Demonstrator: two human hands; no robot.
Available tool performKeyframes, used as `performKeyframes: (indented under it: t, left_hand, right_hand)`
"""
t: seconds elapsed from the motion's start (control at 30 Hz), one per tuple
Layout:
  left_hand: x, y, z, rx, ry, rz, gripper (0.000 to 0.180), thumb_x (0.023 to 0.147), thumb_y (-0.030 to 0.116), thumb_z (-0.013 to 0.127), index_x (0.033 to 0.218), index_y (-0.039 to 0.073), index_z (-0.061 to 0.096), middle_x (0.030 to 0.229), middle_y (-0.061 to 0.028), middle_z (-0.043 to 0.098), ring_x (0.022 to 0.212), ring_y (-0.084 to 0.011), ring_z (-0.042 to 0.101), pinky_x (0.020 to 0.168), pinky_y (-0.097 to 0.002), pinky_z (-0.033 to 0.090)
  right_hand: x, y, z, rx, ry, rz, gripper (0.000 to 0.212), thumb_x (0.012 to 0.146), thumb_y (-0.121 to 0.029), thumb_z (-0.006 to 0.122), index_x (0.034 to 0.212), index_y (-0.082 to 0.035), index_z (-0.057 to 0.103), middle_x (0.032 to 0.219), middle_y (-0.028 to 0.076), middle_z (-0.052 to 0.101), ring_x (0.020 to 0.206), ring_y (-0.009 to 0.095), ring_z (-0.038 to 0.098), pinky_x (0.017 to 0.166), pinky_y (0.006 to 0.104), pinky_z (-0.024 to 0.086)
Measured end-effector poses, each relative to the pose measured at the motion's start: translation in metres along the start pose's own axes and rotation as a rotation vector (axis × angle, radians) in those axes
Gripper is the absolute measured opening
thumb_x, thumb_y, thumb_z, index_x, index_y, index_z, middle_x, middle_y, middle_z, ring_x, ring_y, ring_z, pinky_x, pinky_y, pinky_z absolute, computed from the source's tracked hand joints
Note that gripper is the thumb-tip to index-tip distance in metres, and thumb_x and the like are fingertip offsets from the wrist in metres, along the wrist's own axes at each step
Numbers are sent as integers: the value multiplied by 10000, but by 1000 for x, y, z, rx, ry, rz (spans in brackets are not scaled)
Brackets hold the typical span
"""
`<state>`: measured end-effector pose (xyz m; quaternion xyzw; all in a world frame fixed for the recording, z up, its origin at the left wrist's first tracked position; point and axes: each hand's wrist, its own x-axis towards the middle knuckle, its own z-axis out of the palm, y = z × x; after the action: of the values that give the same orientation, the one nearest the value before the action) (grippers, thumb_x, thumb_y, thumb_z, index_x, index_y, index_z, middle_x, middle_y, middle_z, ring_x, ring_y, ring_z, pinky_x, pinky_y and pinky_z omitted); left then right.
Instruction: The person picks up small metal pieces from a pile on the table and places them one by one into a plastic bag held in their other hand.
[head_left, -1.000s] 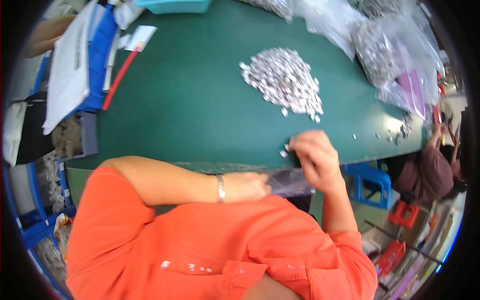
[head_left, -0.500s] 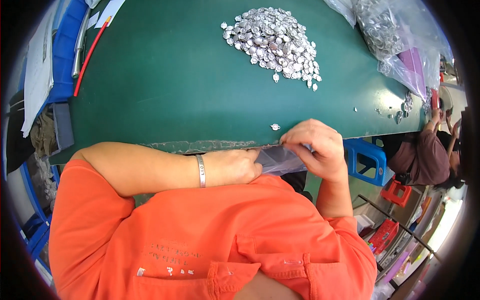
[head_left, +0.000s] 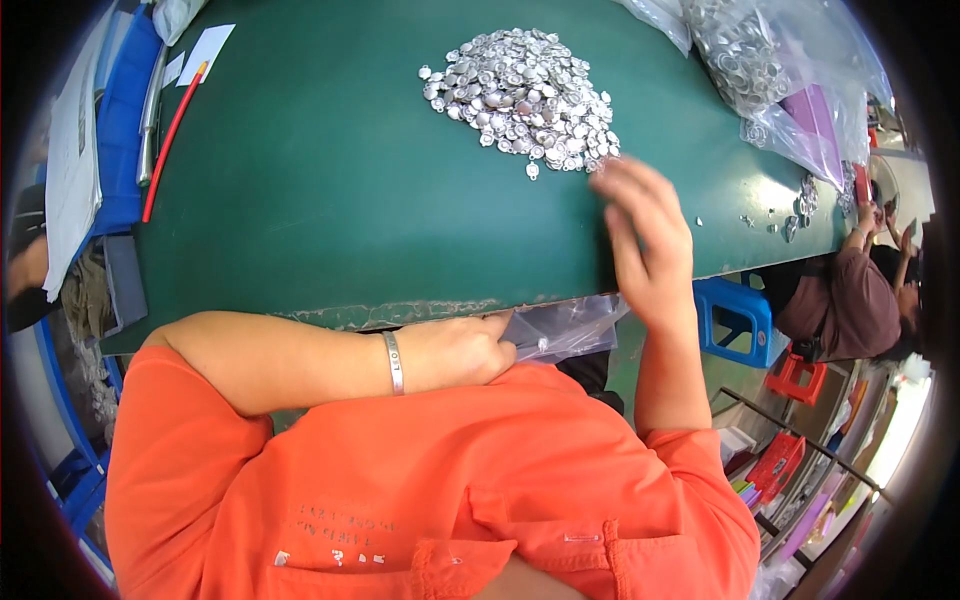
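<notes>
A heap of small silvery metal pieces (head_left: 530,95), round with little loops, lies on the green tabletop (head_left: 330,180). My right hand (head_left: 650,235) reaches over the table, fingers stretched out and thumb apart. Its fingertips are at the heap's near right edge, and nothing shows in it. At the table's near edge my left hand (head_left: 465,350) is closed on a clear plastic bag (head_left: 570,330), its fingertips partly hidden. The bag hangs below the edge, with a small pale piece visible inside.
A large clear bag of metal parts (head_left: 745,70) stands at the far right, with scattered pieces near it. A red pencil-like stick (head_left: 172,150) and blue bins (head_left: 125,120) are at the left. Right of the table are a blue stool (head_left: 735,320) and a seated person (head_left: 845,300).
My right hand has moved from the bag's mouth up to the heap, its fingers opening out. The single piece near the table edge is gone from there. My left hand stays at the bag.
</notes>
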<state>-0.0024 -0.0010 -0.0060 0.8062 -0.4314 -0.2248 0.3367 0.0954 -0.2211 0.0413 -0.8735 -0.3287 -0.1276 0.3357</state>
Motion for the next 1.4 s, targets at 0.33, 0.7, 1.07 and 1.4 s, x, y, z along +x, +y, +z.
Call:
performKeyframes:
  t: [0.33, 0.7, 1.07, 1.4]
  left_hand:
    - [-1, 1, -2, -52, -21, -28, 177, 796, 116, 549, 848, -49, 588, 1292, -380, 463, 1052, -449, 598, 886, -412, 524]
    - [0, 3, -9, 49, 27, 16, 178, 806, 112, 547, 869, -54, 570, 1297, -385, 456, 1034, -433, 612, 850, -403, 535]
    - [0, 3, -6, 30, 28, 6, 171, 791, 103, 556, 848, -56, 578, 1294, -378, 462, 1036, -427, 612, 854, -414, 528]
    - [0, 2, -2, 25, 23, -15, 158, 770, 97, 571, 819, -53, 582, 1260, -363, 492, 998, -420, 622, 823, -408, 540]
  right_hand:
    - [-5, -4, 14, 9, -54, 124, 431, 765, 156, 474, 1128, -5, 642, 1152, 165, 622, 1090, 343, 570, 964, 381, 447]
    - [-8, -11, 15, 185, 136, 220, 179, 763, 70, 689, 920, -16, 682, 881, 82, 691, 821, 222, 640, 733, 318, 516]
    - [-20, -1, -2, 484, -144, 101, 164, 728, 88, 702, 841, -15, 642, 854, 95, 688, 776, 223, 643, 669, 296, 501]
    - [-18, -9, -7, 531, -285, 44, 180, 684, 108, 674, 777, -33, 610, 804, 73, 656, 729, 245, 619, 679, 330, 494]
